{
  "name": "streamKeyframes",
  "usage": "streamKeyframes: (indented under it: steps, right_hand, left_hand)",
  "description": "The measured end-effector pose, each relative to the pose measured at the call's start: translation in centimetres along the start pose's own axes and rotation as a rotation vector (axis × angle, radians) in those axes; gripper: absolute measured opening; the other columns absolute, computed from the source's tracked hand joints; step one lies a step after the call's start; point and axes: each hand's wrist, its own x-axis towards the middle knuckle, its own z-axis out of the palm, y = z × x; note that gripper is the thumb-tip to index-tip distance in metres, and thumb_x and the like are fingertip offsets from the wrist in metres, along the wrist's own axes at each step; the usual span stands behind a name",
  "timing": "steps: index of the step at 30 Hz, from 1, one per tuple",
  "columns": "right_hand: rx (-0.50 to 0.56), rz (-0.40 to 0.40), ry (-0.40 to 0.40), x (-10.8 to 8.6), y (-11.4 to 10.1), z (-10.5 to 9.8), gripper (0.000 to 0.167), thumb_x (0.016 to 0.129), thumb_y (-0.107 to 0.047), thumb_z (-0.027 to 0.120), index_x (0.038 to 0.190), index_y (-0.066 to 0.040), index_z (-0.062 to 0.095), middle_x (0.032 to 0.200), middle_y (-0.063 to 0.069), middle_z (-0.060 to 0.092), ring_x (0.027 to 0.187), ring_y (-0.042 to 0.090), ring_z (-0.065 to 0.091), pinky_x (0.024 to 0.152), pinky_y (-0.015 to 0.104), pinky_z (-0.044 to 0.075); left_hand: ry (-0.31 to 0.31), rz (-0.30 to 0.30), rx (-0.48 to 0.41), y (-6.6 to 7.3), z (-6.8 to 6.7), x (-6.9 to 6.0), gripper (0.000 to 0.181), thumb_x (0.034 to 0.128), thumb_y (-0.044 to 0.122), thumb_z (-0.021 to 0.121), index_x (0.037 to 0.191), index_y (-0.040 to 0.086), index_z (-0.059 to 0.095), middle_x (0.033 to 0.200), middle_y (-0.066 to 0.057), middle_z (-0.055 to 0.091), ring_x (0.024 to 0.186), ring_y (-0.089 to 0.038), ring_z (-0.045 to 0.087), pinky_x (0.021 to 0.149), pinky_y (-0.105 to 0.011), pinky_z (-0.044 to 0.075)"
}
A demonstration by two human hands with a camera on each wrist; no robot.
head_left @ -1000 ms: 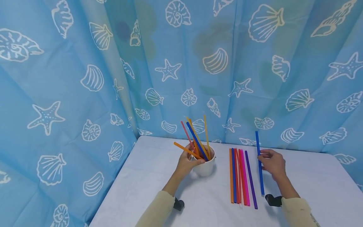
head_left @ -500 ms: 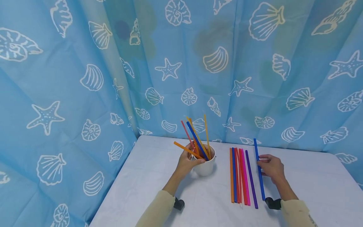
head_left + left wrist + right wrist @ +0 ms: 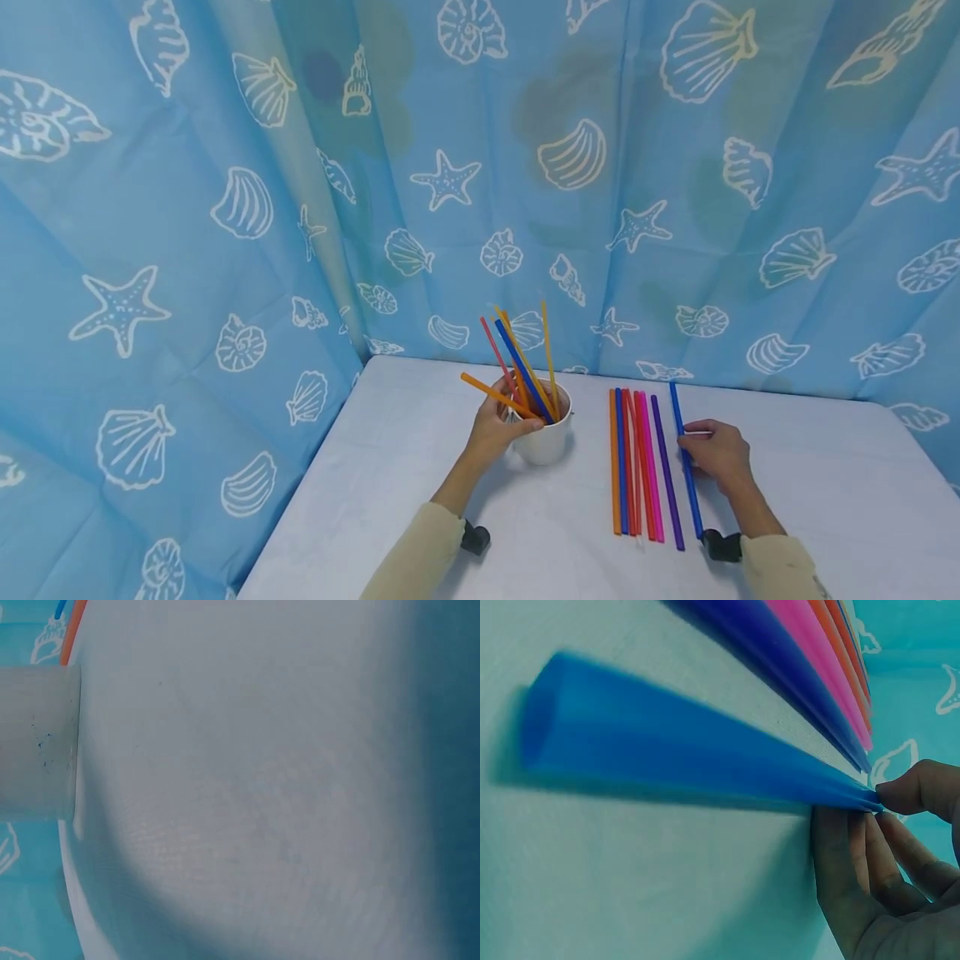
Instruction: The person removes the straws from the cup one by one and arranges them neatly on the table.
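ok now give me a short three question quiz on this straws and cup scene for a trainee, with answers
1. What colour is the straw pinched by the right hand?
2. True or false: the left hand rests flat on the table.
3. Which of these lies nearest to the straw in the right hand?
a) the orange straw
b) the pink straw
c) the purple straw

Key
1. Blue.
2. False; it grips the white cup.
3. c
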Motion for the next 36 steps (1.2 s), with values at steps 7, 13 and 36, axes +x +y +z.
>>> streamKeyframes:
  steps: [7,13,36]
  right_hand:
    - [-0.045,-0.03,0.017,0.04,-0.11,0.09,0.041,0.092,-0.019,0.063,0.12,0.01,0.055,0.109,0.032,0.061,0.086,0.036,0.066,0.057,0.032,0.058]
    - [-0.089,-0.049,-0.002,-0.07,-0.36,0.06,0.037,0.091,-0.018,0.064,0.115,0.009,0.057,0.107,0.031,0.061,0.084,0.034,0.065,0.053,0.027,0.055]
    - [-0.07,0.011,-0.053,-0.82,-0.91,0.26,0.038,0.091,-0.017,0.065,0.116,0.01,0.055,0.108,0.03,0.058,0.091,0.038,0.061,0.061,0.035,0.059]
  left_hand:
    - [0.004,0.006,-0.002,0.13,-0.02,-0.02,0.077,0.0818,0.023,0.081,0.146,0.033,0.039,0.148,0.011,0.042,0.14,-0.013,0.034,0.115,-0.039,0.027]
    - [-0.004,0.026,-0.009,0.03,-0.01,0.15,0.077,0.0824,0.019,0.08,0.146,0.03,0.039,0.147,0.01,0.043,0.14,-0.012,0.034,0.115,-0.039,0.026]
    - [0.018,-0.019,0.023,0.16,0.16,-0.08,0.078,0.0809,0.028,0.081,0.146,0.034,0.039,0.149,0.01,0.041,0.141,-0.015,0.033,0.114,-0.043,0.028]
